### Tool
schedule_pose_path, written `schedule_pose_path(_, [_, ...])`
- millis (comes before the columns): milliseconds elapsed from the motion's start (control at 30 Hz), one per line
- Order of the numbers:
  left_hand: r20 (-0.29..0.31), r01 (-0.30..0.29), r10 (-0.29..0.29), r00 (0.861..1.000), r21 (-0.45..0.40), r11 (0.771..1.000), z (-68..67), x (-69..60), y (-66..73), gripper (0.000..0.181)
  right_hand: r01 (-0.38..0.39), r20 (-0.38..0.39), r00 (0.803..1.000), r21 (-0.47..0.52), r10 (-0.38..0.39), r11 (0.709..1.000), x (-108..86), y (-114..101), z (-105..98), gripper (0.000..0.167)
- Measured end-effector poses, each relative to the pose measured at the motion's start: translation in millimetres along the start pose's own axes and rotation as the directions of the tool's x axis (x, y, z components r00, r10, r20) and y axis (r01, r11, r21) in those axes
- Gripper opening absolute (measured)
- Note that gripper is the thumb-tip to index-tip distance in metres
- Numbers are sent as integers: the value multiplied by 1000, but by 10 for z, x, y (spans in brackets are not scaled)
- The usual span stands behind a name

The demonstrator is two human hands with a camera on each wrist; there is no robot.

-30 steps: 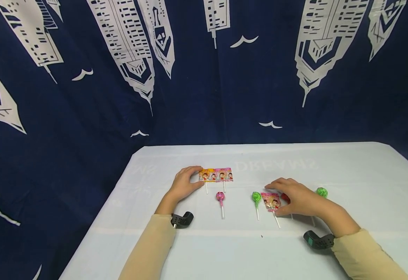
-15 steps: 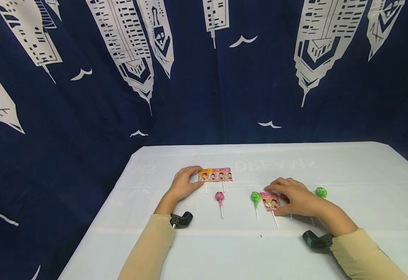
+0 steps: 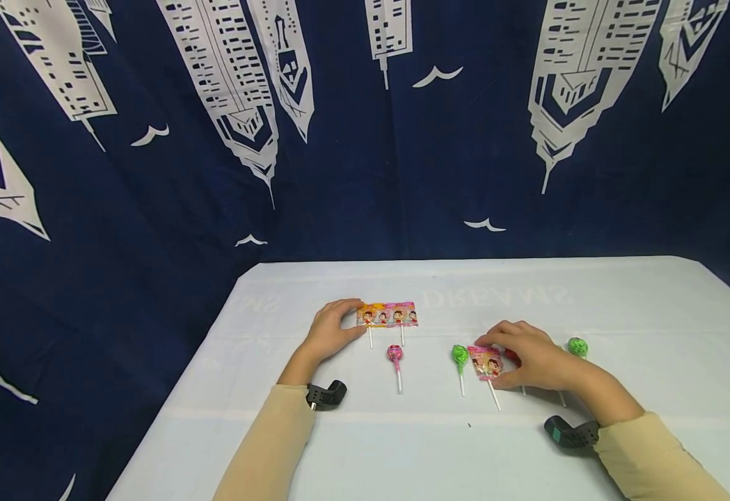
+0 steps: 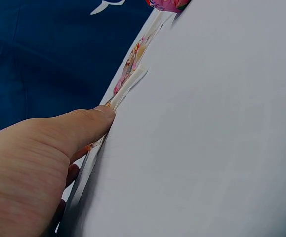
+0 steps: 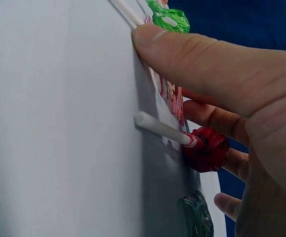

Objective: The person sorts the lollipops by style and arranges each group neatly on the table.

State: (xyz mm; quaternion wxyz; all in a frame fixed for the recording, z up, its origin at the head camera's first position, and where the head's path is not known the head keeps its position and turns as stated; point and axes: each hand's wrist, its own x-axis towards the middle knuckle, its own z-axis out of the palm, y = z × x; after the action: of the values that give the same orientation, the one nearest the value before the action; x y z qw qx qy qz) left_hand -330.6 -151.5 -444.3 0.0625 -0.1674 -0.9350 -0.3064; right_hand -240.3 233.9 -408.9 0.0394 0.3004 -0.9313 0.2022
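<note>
My left hand [image 3: 333, 328] grips the left edge of a flat orange-wrapped lollipop [image 3: 371, 314], thumb below and index finger above. Against its right side lies a flat pink-wrapped lollipop [image 3: 401, 314]. Another flat pink lollipop [image 3: 486, 362] is held by my right hand [image 3: 534, 356], the thumb near its stick and the index finger at its top corner. A red round lollipop [image 5: 207, 148] lies under the right palm, mostly hidden in the head view. Immediately left of the held pink one is a green round lollipop [image 3: 460, 354].
A round pink lollipop [image 3: 394, 353] lies below the flat pair. Beyond the right hand sits another green lollipop [image 3: 577, 347], its stick partly covered. A white cloth covers the table [image 3: 402, 452]; a dark blue printed curtain [image 3: 352, 195] hangs behind.
</note>
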Motion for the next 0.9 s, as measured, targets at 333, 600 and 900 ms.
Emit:
schedule_pose_path(333, [0, 5, -5, 1000, 7, 1000, 6, 9, -7, 53, 10, -17, 1000, -19, -10, 1000, -4, -17, 0, 57])
schedule_pose_path(600, [0, -2, 2, 1000, 8, 1000, 11, 16, -5, 53, -13, -18, 1000, -13, 12, 1000, -16, -9, 10, 56])
schedule_pose_path(900, [2, -2, 2, 1000, 9, 1000, 7, 12, -6, 53, -10, -31, 999, -20, 10, 1000, -7, 9, 29, 54])
